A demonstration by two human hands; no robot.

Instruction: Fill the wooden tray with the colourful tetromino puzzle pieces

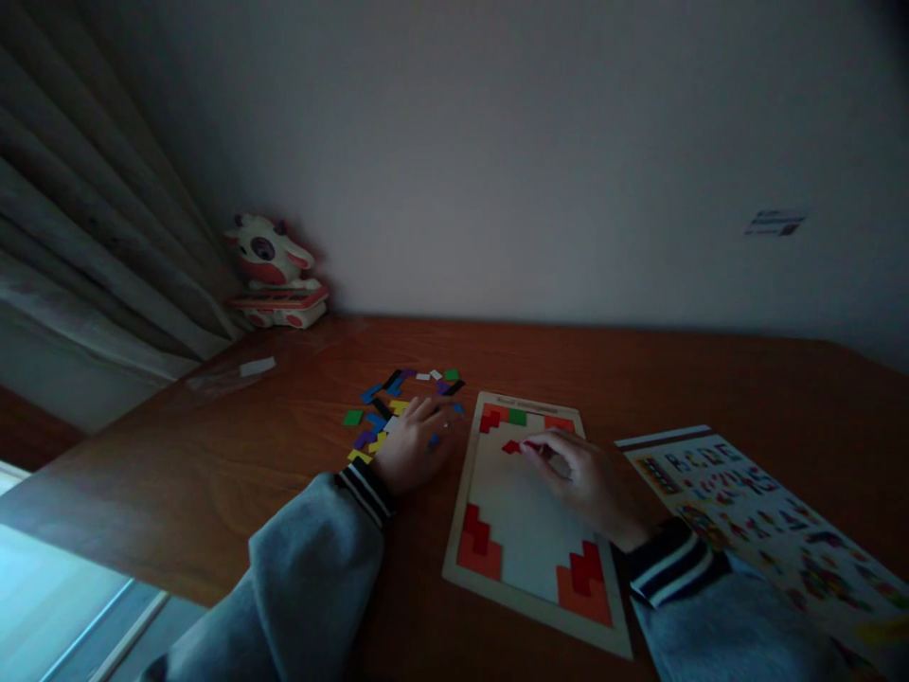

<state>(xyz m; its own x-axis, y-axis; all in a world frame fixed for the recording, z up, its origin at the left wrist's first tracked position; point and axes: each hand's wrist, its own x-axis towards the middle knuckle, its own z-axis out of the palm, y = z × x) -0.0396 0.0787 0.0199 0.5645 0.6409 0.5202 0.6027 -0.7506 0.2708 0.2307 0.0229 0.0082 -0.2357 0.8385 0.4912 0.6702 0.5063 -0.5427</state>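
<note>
A shallow wooden puzzle board [536, 511] lies on the table, with red and orange blocks fitted in its corners and a green block [518, 417] along its top edge. Over the board's upper part, my right hand [586, 478] pinches a red puzzle piece [511, 447] between thumb and fingertips. To the left of the board, my left hand [418, 443] rests low with its fingers stretched out, over the edge of a loose pile. That pile mixes blue, yellow, purple, black, white and green pieces [353, 417]; some of them are covered by the hand.
A printed sheet [757, 521] with colourful figures lies at the right, partly under my right sleeve. A cow-shaped toy [276, 275] with a keyboard stands at the back left near the curtain [92, 208]. The brown table [284, 426] meets the wall behind.
</note>
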